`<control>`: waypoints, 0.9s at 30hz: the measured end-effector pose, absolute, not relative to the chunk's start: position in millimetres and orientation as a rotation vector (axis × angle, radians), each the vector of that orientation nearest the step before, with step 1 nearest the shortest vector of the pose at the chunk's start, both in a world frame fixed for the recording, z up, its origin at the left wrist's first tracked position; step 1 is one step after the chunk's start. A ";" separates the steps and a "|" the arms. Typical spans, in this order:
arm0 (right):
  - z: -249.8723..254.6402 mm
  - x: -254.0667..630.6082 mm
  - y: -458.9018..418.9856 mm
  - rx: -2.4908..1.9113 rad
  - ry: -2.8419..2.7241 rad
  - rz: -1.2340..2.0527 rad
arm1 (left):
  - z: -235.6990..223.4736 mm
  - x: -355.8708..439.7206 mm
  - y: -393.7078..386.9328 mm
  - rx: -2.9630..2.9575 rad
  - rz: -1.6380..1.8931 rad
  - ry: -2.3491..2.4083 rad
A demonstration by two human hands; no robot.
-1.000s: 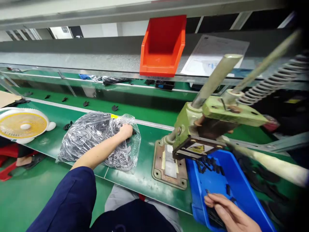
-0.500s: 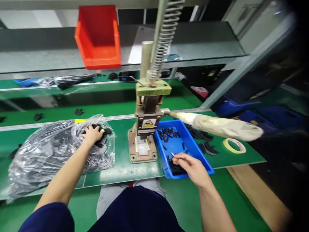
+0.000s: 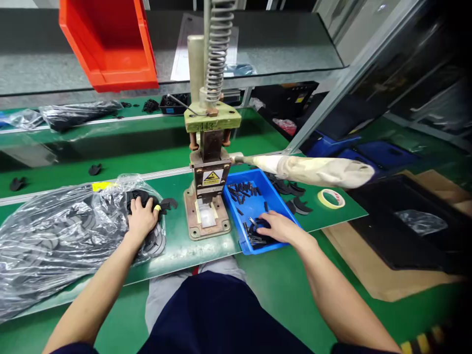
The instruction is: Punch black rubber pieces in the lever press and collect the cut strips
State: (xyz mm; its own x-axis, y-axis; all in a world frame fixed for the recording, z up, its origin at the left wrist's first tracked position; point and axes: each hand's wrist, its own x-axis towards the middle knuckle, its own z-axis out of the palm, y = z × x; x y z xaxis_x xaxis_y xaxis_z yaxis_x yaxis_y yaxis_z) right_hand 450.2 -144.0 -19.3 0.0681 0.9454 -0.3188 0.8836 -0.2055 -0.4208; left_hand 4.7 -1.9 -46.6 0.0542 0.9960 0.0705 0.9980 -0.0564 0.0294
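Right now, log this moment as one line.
left hand: in plastic bag, on black parts | right hand: in blue bin, on small black pieces | press: between hands

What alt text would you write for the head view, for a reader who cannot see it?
A person's left hand rests on black curved parts at the mouth of a clear plastic bag, while the right hand reaches into a blue tray of small black pieces. Between them stands a manual press on a green bench.
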 end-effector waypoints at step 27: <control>-40.0 430.1 -124.5 -2.063 -2.358 0.698 | -55.6 9.3 -42.3 -2.453 -0.172 -1.736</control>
